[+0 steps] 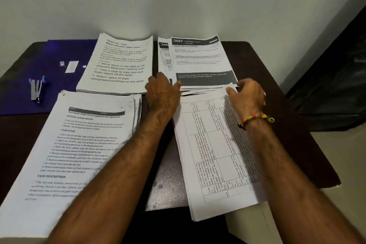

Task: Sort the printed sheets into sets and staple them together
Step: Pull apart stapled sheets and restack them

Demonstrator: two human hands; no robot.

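While both hands work the far end of the table-printed stack [208, 144] at the tabletop's near right | left hand [161, 95] flat, steadying its edge | right hand [246, 95] pinching the corner, likely to peel sheets | stapler [36, 89] idle, far left edge

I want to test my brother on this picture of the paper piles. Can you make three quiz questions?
1. True or false: the stapler lies on the blue folder.
2. Which hand wears a bracelet? A left hand B right hand
3. Fill in: both hands are at the far edge of the pile printed with a ____.

Key: 1 true; 2 B; 3 table (grid).
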